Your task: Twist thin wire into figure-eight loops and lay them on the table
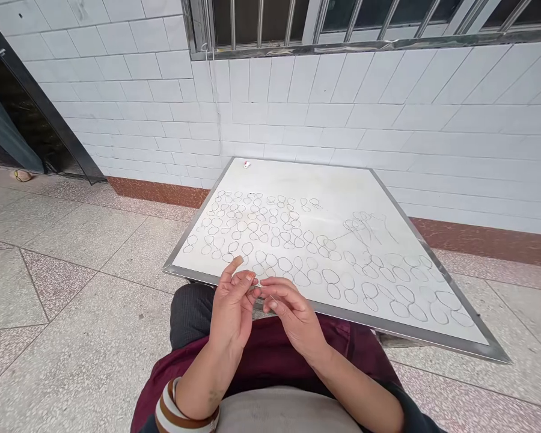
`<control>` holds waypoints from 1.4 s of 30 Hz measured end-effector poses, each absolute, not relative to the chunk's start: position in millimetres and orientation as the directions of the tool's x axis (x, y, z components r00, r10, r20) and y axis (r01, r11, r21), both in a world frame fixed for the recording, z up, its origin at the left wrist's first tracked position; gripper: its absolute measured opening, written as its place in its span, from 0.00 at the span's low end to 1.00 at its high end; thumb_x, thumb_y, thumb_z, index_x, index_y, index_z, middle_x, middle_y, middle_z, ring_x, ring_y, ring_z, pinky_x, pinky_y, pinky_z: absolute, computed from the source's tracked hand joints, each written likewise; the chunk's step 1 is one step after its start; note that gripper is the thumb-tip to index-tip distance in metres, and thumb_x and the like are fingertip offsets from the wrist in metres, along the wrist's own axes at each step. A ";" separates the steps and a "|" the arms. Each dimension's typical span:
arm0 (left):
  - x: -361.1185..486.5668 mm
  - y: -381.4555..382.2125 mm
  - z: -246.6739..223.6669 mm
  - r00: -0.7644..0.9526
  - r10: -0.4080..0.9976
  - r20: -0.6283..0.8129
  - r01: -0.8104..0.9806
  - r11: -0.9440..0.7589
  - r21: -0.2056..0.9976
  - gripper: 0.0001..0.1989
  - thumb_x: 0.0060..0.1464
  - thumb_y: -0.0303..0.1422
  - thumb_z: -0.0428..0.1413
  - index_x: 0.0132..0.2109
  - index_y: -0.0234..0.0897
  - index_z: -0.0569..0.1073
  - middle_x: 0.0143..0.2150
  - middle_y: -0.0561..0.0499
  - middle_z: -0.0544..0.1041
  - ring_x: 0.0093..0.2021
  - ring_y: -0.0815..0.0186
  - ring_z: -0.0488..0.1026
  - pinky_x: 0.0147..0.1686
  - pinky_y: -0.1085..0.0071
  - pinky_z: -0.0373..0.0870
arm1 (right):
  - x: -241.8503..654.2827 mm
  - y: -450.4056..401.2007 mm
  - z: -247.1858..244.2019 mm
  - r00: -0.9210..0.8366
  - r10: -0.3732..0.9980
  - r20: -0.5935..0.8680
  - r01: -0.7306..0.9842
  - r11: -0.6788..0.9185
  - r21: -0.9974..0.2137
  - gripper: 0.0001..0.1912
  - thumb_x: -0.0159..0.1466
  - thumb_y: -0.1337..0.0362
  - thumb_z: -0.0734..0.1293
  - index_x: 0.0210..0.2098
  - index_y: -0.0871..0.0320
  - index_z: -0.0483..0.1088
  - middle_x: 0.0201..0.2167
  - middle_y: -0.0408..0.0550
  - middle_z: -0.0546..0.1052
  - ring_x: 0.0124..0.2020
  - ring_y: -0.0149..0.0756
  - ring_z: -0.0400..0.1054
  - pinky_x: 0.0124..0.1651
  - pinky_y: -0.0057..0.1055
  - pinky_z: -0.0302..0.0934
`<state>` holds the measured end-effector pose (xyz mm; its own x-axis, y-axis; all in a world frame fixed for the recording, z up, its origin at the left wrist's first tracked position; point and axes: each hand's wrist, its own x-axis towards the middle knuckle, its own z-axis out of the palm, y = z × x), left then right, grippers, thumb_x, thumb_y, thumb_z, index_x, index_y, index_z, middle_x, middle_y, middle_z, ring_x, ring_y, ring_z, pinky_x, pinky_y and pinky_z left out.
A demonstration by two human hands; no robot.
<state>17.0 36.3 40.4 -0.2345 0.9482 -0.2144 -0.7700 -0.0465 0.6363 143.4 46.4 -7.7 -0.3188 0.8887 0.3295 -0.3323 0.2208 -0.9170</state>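
Observation:
A white board in a metal frame (433, 287) lies tilted in front of me, resting over my lap. Many thin dark loops (252, 231), drawn or laid on it, cover its near and left parts, with a tangled patch (365, 231) towards the right. My left hand (232, 307) and my right hand (295, 319) are raised just above the board's near edge, fingertips close together. Anything thin between them is too fine to tell. The palms hide the nearest loops.
A small white object (246, 164) sits at the board's far corner. Behind the board rise a white tiled wall (306, 102) and a barred window (324, 24). A terrazzo floor (72, 300) spreads left, with a small rounded item (22, 175) near a dark doorway (13, 120).

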 end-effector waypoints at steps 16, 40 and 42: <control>14.0 21.0 48.2 -0.140 0.978 -0.155 -0.675 0.020 0.738 0.25 0.49 0.24 0.64 0.54 0.36 0.68 0.29 0.55 0.73 0.29 0.74 0.68 0.28 0.78 0.63 | 151.4 44.4 -1.8 -0.269 0.912 0.309 -0.561 0.113 -0.820 0.09 0.68 0.58 0.63 0.41 0.50 0.75 0.37 0.45 0.76 0.27 0.27 0.65 0.29 0.27 0.60; 5.1 7.6 47.7 -0.024 0.997 -0.071 -0.180 0.065 0.981 0.24 0.54 0.29 0.60 0.56 0.44 0.65 0.30 0.57 0.73 0.29 0.72 0.65 0.31 0.75 0.61 | 187.3 52.8 32.0 -0.506 0.789 0.350 0.082 0.448 -0.890 0.18 0.72 0.62 0.55 0.55 0.42 0.70 0.31 0.43 0.64 0.31 0.31 0.60 0.37 0.31 0.61; 4.5 8.2 48.2 -0.026 0.997 -0.072 -0.144 0.067 0.987 0.24 0.53 0.29 0.60 0.56 0.44 0.65 0.30 0.57 0.73 0.29 0.72 0.65 0.31 0.74 0.61 | 189.1 53.7 35.3 -0.553 0.754 0.356 0.111 0.489 -0.865 0.18 0.72 0.62 0.55 0.53 0.43 0.72 0.32 0.45 0.64 0.34 0.32 0.62 0.38 0.32 0.62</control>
